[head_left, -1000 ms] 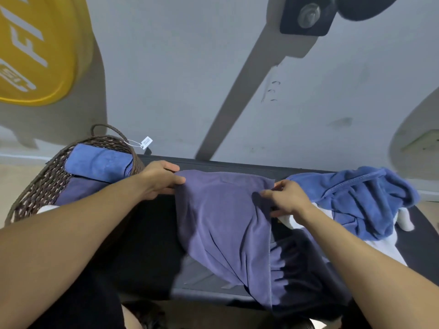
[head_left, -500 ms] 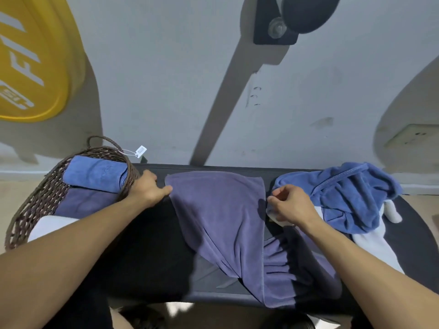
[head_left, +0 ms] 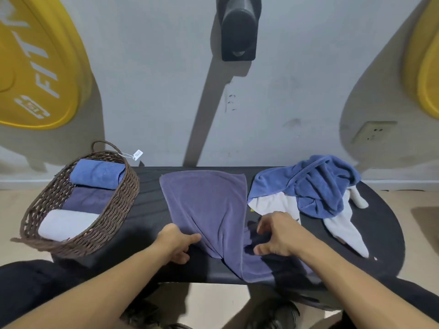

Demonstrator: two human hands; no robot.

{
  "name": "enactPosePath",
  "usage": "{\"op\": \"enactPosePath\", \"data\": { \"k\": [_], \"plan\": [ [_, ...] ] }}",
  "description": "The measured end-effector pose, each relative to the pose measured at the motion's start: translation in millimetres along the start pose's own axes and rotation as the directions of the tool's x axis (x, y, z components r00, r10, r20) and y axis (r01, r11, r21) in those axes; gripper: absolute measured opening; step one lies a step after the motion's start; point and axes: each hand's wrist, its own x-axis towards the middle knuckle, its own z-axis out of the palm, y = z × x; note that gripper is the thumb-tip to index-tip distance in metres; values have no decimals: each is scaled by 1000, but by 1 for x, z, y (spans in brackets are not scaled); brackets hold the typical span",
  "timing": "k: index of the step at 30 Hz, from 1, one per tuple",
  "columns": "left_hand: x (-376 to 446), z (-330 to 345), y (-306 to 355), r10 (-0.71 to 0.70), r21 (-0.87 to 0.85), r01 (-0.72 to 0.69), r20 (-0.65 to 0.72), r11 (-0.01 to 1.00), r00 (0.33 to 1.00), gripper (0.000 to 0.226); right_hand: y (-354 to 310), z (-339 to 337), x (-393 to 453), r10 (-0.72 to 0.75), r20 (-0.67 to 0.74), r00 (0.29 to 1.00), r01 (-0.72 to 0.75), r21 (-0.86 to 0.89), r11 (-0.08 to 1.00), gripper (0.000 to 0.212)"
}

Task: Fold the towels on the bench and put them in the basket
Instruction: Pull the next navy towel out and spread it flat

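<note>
Both hands have dropped from the purple towel's [head_left: 206, 203] far corners to its near edge: left hand [head_left: 177, 243] pinching it, right hand [head_left: 276, 236] curled onto it.

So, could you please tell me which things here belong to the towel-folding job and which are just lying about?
Job:
purple towel
blue towel
white towel
basket
bench
left hand
right hand

Lying about:
yellow plate
wall socket
black peg

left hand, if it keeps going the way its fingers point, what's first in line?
The left hand points right, thumb at the near left edge of the purple towel. Going straight on, it would probably meet that towel's bunched near part first, then the right hand beyond. Depth is unclear.
</note>
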Motion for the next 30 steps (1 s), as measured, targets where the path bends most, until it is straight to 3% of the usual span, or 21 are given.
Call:
{"op": "enactPosePath", "data": {
  "k": [4, 7, 10, 12, 13, 17, 19, 20, 22, 26, 30],
  "plan": [
    [-17, 30, -9, 19, -247, -33, -59, 968, 998, 43, 21, 17, -15, -10, 60, 998, 13, -56, 998, 92],
    [-27, 46, -8, 52, -405, -121, -176, 906, 983, 38, 26, 36, -21, -61, 60, 996, 71, -181, 981, 109],
    [-29, 47, -3, 58, -417, -179, -286, 891, 956, 37, 17, 56, -24, -199, -81, 977, 169, -280, 945, 100],
    [-30, 43, -1, -12, -537, -116, -229, 835, 973, 26, 9, 68, -24, -276, -156, 948, 216, -318, 923, 86],
    [-27, 42, -2, -35, -586, -83, -187, 806, 982, 38, 6, 73, -24, -311, -164, 936, 245, -332, 911, 78],
    [-23, 38, -7, 37, -596, -86, -93, 799, 995, 29, -6, 90, -28, -340, -123, 932, 284, -333, 899, 67],
    [-22, 35, -12, 84, -618, -129, -100, 776, 991, 24, -13, 87, -27, -292, -192, 937, 245, -233, 941, 38],
    [-21, 33, -14, 105, -640, -148, -105, 754, 989, 23, -17, 81, -26, -260, -242, 935, 236, -124, 964, 23],
    [-21, 27, -16, 140, -697, -177, -111, 695, 984, 19, -22, 65, -24, -152, -308, 939, 211, 169, 963, 14],
    [-23, 5, -8, 228, -784, -256, -150, 566, 962, 18, -21, 33, -16, 105, -263, 959, 96, 651, 753, 18],
    [-14, -25, -3, 217, -625, -425, -383, 655, 898, 13, -14, 15, -6, 246, -171, 954, 22, 859, 512, 18]
  ]
}}
